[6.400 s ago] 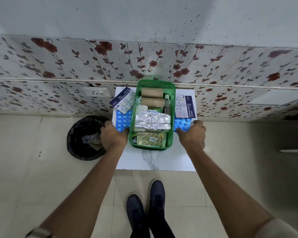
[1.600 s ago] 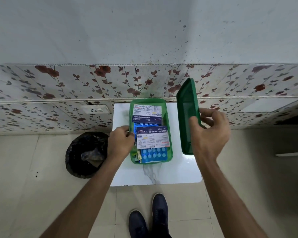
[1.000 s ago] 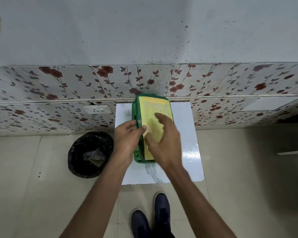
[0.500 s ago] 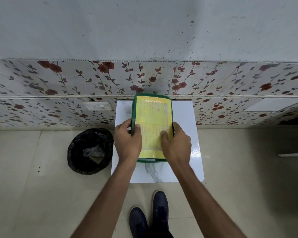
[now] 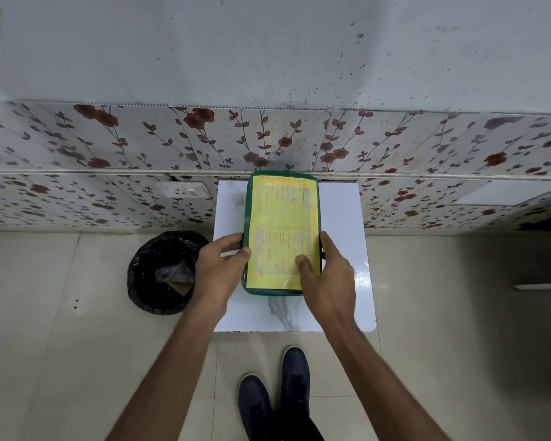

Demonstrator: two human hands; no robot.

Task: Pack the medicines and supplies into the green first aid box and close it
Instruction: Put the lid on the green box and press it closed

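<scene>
The green first aid box (image 5: 282, 186) stands on a small white marble-patterned table (image 5: 341, 237), its far end near the wall. A green lid with a yellow printed label covers the whole top, so the medicines inside are hidden. My left hand (image 5: 218, 272) grips the box's left side with the thumb on the lid's edge. My right hand (image 5: 326, 276) holds the right side, its thumb pressed on the yellow label near the front.
A bin lined with a black bag (image 5: 164, 272) sits on the tiled floor left of the table. A floral-tiled wall with a white socket (image 5: 180, 190) runs behind. My dark shoes (image 5: 277, 399) are below the table's front edge.
The medicines went into the box, and my right hand brought the lid over from the right and laid it on top. Both hands have since settled on the box's sides, almost still.
</scene>
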